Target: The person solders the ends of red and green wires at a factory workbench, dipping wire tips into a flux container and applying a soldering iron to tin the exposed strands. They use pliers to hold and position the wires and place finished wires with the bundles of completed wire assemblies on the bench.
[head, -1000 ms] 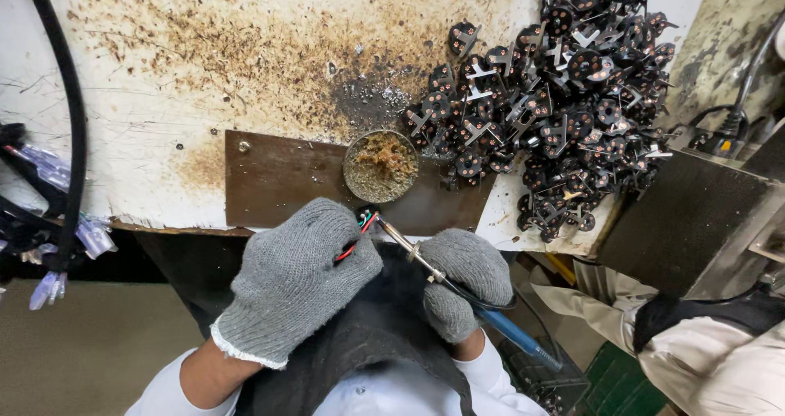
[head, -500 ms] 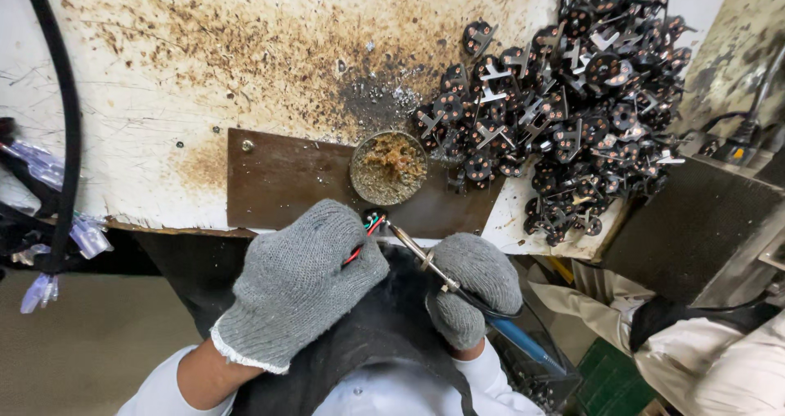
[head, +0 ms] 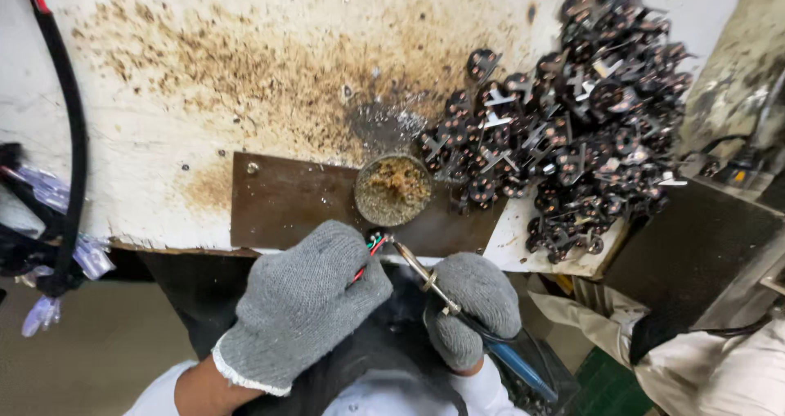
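Head: wires [head: 372, 251] in left hand [head: 307, 301], iron [head: 425, 277] touching.

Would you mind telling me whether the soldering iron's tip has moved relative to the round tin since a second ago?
No. The soldering iron tip sits just below the round tin, as before; only the camera shifted slightly.

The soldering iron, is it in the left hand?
No, the right hand holds the soldering iron; the left hand pinches thin coloured wires.

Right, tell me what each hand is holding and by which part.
Left hand pinches small red wires near their ends; right hand grips the soldering iron by its blue handle.
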